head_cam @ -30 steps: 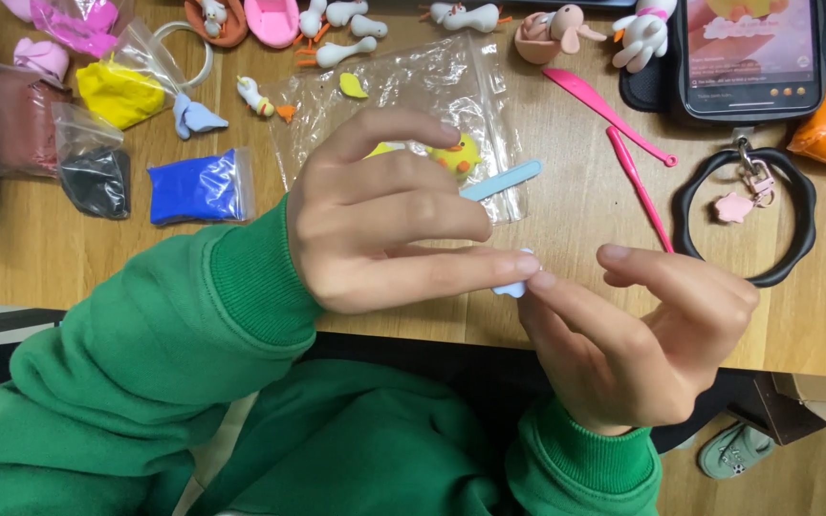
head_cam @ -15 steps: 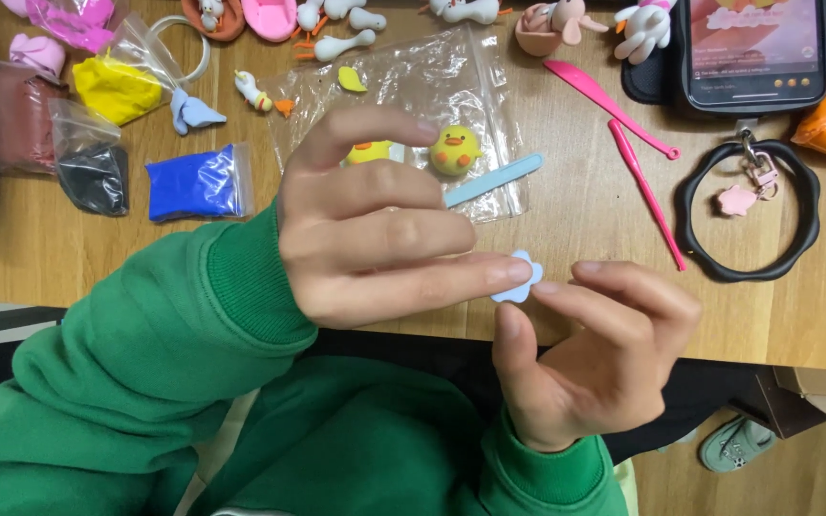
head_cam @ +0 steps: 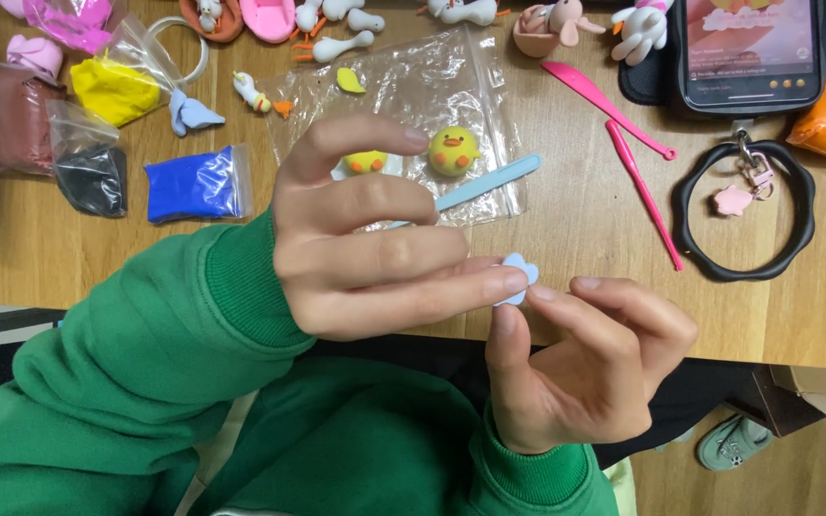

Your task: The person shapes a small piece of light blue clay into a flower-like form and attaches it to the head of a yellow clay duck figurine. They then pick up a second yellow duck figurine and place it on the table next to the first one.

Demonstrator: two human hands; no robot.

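My left hand (head_cam: 375,253) and right hand (head_cam: 585,363) meet over the near edge of the bench (head_cam: 566,258), both pinching one small pale-blue clay flower (head_cam: 514,277) between fingertips. Each grip is narrow, closed on that soft piece. I judge that too hard a squeeze would flatten its petals or smear them together. If I slacken, it could drop past the edge onto my green sleeve (head_cam: 145,382). The yellow clay duck (head_cam: 453,151) sits clear on the plastic bag (head_cam: 432,86).

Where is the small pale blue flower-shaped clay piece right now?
In the head view, the small pale blue flower-shaped clay piece sits just right of centre, pinched between the left hand and right hand, above the wooden table's near edge.
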